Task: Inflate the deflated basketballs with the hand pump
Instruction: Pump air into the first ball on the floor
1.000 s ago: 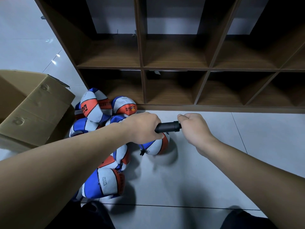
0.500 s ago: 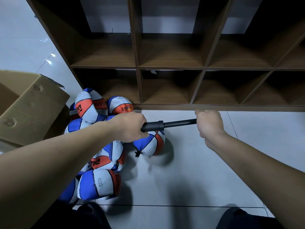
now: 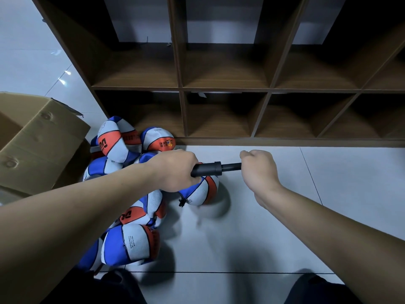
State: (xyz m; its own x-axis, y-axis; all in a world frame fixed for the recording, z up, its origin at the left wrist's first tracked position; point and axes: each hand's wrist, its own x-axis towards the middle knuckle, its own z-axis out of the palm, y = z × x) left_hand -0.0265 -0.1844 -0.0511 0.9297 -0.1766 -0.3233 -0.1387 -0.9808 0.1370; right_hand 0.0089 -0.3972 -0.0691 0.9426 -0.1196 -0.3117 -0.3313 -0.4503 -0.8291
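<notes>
A dark wooden shelf unit (image 3: pixel 223 88) of open cubbies spans the far edge of the pale tiled floor (image 3: pixel 285 227). Near the floor's left edge sits a cardboard box (image 3: pixel 41 148) with a flap folded out. Between the box and the shelf's lower left corner lies a heap of deflated basketballs (image 3: pixel 122 172), limp and creased, their panels blue, white and orange with dark printing; the heap runs from the shelf base back toward the person's knees. One ball (image 3: pixel 202 191), dented and only partly rounded, hangs just under the pump, with a small black fitting at its lower left side. The left hand (image 3: pixel 175 170) wraps round the black barrel of the hand pump (image 3: pixel 210 170), held level above the floor. The right hand (image 3: pixel 258 170) is fisted round the pump's handle end, with a short length of thinner rod showing between barrel and fist.
</notes>
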